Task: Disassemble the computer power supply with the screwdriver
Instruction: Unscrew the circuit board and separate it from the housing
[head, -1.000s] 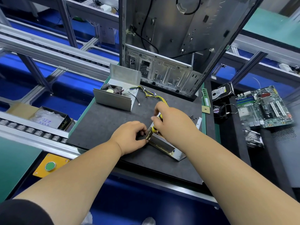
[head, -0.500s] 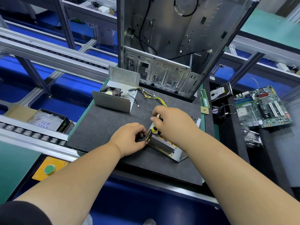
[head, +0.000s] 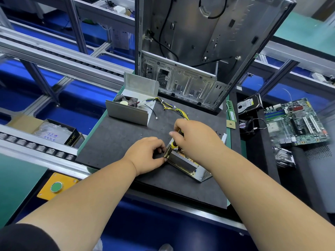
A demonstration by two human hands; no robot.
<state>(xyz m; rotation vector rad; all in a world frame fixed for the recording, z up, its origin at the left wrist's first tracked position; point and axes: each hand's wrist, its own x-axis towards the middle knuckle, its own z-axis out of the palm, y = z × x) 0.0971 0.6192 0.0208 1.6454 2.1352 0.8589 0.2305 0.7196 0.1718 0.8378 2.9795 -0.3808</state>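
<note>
On the dark mat (head: 116,142), the right hand (head: 197,138) is gripping and mostly hiding the screwdriver (head: 174,146), while the left hand (head: 146,154) is pinching the power supply (head: 184,163).

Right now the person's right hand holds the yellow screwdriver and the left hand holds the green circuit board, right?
Not quite. In the head view the right hand does hold the yellow screwdriver, but the left hand grips the metal power supply; the green circuit board lies untouched off to the right.

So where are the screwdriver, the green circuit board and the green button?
screwdriver (head: 174,146): head view, on the yellow and black handle below the right hand.
green circuit board (head: 297,122): head view, middle of the board.
green button (head: 56,187): head view, centre of the round cap.
</note>
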